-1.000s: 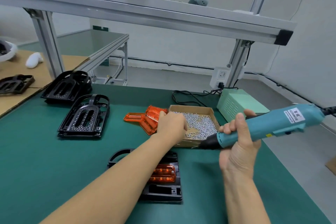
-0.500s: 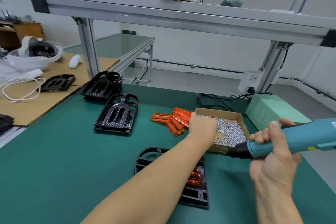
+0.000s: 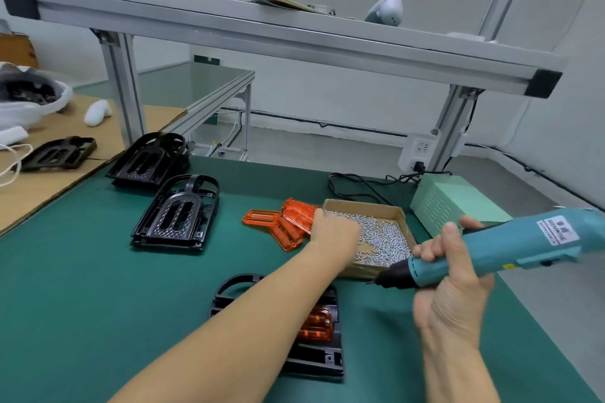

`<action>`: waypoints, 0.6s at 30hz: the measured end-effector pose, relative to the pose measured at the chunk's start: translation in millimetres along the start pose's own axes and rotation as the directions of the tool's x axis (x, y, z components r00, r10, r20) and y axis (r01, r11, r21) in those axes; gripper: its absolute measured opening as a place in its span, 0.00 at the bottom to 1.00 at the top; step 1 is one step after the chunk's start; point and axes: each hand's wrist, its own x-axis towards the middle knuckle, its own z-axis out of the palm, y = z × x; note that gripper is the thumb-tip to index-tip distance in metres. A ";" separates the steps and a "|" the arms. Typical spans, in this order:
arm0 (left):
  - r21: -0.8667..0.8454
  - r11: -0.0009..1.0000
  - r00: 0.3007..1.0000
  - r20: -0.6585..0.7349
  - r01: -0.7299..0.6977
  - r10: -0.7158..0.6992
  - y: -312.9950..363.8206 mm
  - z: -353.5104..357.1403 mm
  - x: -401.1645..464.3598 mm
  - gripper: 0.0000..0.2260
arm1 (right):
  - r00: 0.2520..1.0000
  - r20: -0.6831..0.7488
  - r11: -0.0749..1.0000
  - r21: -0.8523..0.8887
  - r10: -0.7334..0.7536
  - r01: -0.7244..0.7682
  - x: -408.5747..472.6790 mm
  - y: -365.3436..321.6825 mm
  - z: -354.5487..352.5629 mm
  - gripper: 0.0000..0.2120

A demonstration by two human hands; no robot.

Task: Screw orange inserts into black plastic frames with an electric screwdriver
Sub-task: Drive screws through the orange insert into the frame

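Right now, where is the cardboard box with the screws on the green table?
In the head view, the cardboard box of screws sits right of centre on the green mat, between the loose orange inserts and the pale green power unit; the left hand reaches into it.

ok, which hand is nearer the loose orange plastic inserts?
Left. The left hand is in the cardboard screw box, right beside the orange plastic inserts; the right hand holds the teal electric screwdriver beyond the box.
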 end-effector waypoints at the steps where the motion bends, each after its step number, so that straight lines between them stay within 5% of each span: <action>1: -0.074 0.997 1.000 -0.021 0.009 -0.011 -0.7 -3.0 -2.7 0.05 | 1.000 0.001 1.000 0.003 0.005 -0.005 0.3 -0.6 0.1 0.08; 4: -0.492 0.870 0.992 -0.092 0.033 -0.089 -7.6 -15.0 -17.2 0.06 | 1.000 -0.001 1.000 0.009 0.021 -0.021 -0.1 -2.0 1.0 0.08; 9: -0.916 0.401 0.982 -0.077 -0.002 -0.171 -30.0 -29.6 -63.4 0.08 | 0.998 0.022 0.997 0.056 0.056 -0.057 -3.7 -7.2 5.7 0.06; 13: -0.998 0.060 0.982 -0.004 0.008 -0.189 -50.0 -29.3 -109.5 0.12 | 0.995 0.052 0.990 0.106 0.085 -0.090 -5.3 -12.1 11.8 0.06; 18: -0.950 -0.303 0.965 0.153 0.083 -0.215 -61.3 -27.2 -141.0 0.05 | 0.986 0.120 0.977 0.161 0.119 -0.138 -4.8 -15.3 30.6 0.05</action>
